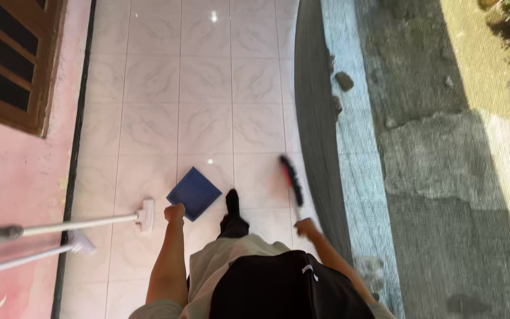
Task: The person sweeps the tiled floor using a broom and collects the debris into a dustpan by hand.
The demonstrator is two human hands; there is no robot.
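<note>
My left hand [175, 212] is closed on the handle of a blue dustpan [195, 192], which hangs tilted above the pale tiled floor [208, 88]. In my right hand [306, 227] I hold the handle of a broom with a red and black brush head [291, 178] pointing forward over the tiles. One dark shoe [232, 202] shows between the two hands.
A mop with a white head [144, 214] and white pole leans in from the left beside a pink wall [13, 177]. A brown louvred window [13, 59] is upper left. A dark step edge [314, 130] borders the tiles, then rough concrete ground [432, 165] with a stone [344, 81].
</note>
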